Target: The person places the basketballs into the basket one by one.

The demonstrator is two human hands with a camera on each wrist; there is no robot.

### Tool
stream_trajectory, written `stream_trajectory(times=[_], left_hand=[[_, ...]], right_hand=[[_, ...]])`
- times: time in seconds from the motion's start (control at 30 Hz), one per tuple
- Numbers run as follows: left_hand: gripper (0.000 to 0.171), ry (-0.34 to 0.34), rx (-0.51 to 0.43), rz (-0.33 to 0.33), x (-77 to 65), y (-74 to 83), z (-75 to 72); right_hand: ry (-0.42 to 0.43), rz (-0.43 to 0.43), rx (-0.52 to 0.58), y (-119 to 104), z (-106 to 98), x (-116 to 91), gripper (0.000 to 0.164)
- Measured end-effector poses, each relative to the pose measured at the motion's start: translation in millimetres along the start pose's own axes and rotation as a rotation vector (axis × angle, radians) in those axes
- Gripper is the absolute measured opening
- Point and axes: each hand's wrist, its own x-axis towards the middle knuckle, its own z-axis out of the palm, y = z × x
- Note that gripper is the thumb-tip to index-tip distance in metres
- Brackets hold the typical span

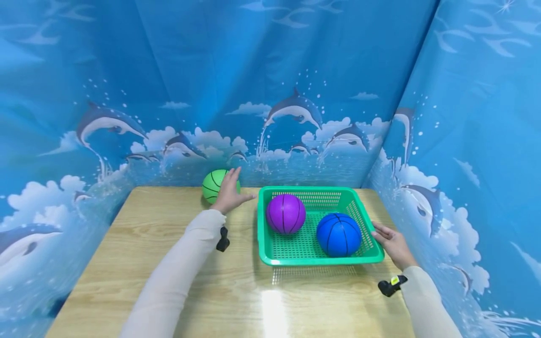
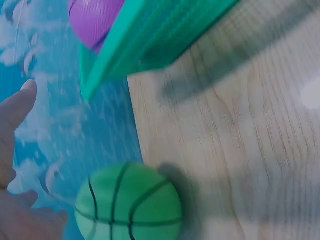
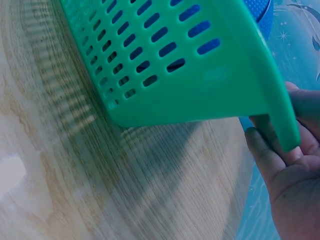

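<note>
A green ball (image 1: 212,188) with black lines sits at the back of the table, left of the basket. My left hand (image 1: 230,192) is spread beside it, overlapping its right side in the head view; the left wrist view shows the ball (image 2: 127,200) apart from the fingers. The green plastic basket (image 1: 321,261) stands to the right, holding a purple ball (image 1: 286,214) at its left and a blue ball (image 1: 338,234) nearer the front right. At the basket's right end, my right hand (image 1: 395,246) holds the rim, its fingers (image 3: 262,152) tucked under the lip.
The wooden table (image 1: 228,291) meets a blue curtain (image 1: 203,94) printed with dolphins along its back and right. A small black device (image 1: 222,239) is strapped at the left wrist, another (image 1: 390,285) at the right wrist.
</note>
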Motion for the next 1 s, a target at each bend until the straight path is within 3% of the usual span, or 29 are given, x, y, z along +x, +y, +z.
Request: stream_trajectory(times=[0.23,0.47,1.0], left_hand=[[0.105,0.09,0.003,-0.107,3.1,-29.4,-15.1],[0.105,0.142,-0.003,-0.166,0.6,-52.0,-18.6],[0.103,0.142,0.008,-0.177,-3.1,-68.2,-15.2]], right_hand=[[0.001,0.002,0.015,2.6,0.4,-0.7,0.063],[0.004,-0.002,0.01,4.7,0.4,1.2,0.063],[0.018,0.013,0.012,2.3,0.3,1.1,0.061]])
